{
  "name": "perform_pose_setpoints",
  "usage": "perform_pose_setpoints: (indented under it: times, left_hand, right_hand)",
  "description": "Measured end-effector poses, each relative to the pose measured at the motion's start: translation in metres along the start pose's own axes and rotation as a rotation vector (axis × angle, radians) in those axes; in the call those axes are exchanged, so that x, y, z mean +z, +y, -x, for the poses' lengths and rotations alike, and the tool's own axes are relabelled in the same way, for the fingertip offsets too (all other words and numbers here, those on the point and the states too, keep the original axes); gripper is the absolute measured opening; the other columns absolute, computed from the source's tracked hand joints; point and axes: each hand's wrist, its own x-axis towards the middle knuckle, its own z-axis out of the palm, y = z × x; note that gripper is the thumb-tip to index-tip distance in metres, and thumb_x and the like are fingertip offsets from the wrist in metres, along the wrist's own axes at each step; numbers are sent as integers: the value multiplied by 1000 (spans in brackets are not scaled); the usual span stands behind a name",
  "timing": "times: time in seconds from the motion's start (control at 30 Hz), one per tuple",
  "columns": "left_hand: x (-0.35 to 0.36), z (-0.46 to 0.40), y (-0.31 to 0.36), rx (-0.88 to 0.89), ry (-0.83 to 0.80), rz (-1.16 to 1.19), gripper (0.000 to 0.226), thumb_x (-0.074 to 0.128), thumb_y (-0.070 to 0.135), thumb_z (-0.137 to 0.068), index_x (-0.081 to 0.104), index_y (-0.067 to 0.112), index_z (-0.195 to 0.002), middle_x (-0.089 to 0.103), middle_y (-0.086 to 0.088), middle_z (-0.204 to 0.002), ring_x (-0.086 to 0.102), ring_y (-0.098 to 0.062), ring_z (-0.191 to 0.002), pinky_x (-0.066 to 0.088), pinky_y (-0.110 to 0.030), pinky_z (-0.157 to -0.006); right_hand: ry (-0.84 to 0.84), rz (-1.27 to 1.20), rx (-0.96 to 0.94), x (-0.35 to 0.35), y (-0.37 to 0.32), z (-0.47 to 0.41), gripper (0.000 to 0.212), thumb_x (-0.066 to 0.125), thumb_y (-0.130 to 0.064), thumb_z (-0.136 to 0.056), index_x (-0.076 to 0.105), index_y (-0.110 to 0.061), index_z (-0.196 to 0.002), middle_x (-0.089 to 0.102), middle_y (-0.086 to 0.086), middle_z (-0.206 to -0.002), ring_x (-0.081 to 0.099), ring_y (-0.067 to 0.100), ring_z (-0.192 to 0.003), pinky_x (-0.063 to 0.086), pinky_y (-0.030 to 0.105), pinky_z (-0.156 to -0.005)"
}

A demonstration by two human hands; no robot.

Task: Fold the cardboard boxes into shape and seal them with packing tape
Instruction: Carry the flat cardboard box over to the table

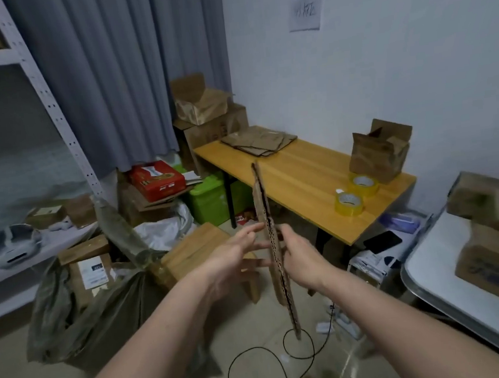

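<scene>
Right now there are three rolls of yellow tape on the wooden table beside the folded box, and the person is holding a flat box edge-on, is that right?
Not quite: the head view shows two rolls of yellow tape, not three, on the wooden table beside the folded box. The rest holds: the right hand grips the flat box edge-on, the left hand open beside it.

A flattened cardboard box (274,247) is standing edge-on in mid-air. More flattened boxes (260,141), one folded box (380,152) and two tape rolls (356,196) are sitting on the wooden table (302,177).
</scene>
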Motion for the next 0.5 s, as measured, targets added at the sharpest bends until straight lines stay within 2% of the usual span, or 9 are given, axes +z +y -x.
perform_pose_setpoints:
  times: [0.07,0.13,0.17,0.2,0.27,0.3,0.37,0.43,0.5]
  left_hand:
    - [2,-27,3,-9,16,-4,30,42,36,-101,48,37,-131,62,-4,-120,65,-24,-95,41,-50,-104]
    - [3,-54,9,-30,-24,23,34,50,35,-98,47,37,-132,61,-10,-117,62,-29,-100,44,-48,-100]
    - [4,-68,12,-38,-52,29,33,52,34,-97,48,37,-130,59,-12,-116,59,-30,-100,46,-47,-95]
    - [3,-82,14,-46,-79,31,31,53,33,-97,50,37,-127,58,-12,-116,57,-30,-100,48,-47,-90]
    - [0,-113,20,-66,-119,42,33,57,33,-94,51,36,-127,59,-10,-120,57,-27,-104,53,-47,-83]
    - [-4,-129,23,-75,-131,49,40,60,34,-92,50,35,-130,58,-10,-124,57,-28,-109,56,-47,-81]
    - [-17,-163,30,-92,-138,62,60,69,38,-82,44,33,-136,55,-14,-130,55,-33,-117,57,-49,-78]
    - [-36,-194,39,-117,-142,89,79,75,41,-69,39,32,-139,55,-15,-129,55,-35,-116,58,-47,-73]
    - [-59,-222,51,-139,-141,99,89,77,43,-63,36,30,-140,53,-14,-127,54,-35,-115,58,-44,-69]
  right_hand:
    - [10,-19,5,-4,7,-20,37,40,-14,-98,36,-21,-134,57,5,-127,55,20,-115,44,33,-95]
    - [30,-46,13,-7,17,-41,31,43,-21,-98,38,-20,-129,59,1,-118,61,13,-98,50,20,-79]
    - [40,-66,24,-9,21,-50,28,43,-25,-99,39,-21,-126,60,-1,-115,60,8,-89,48,12,-68]
    - [54,-78,37,-11,25,-60,26,42,-26,-99,40,-23,-125,60,-2,-114,60,6,-87,47,9,-64]
    - [94,-100,58,-18,37,-82,27,40,-26,-100,45,-23,-127,62,-3,-115,61,10,-95,50,15,-72]
    - [108,-134,70,-21,41,-95,29,38,-28,-101,49,-22,-127,64,-1,-116,62,12,-99,53,22,-79]
    - [116,-227,109,-27,45,-124,43,30,-45,-101,57,-23,-126,68,1,-113,63,15,-106,51,36,-92]
    - [54,-334,144,-32,40,-155,70,22,-72,-88,61,-27,-124,71,-5,-110,64,10,-106,50,29,-91]
    - [-28,-376,143,-34,30,-187,88,25,-88,-72,60,-28,-127,69,-8,-114,62,7,-108,46,26,-93]
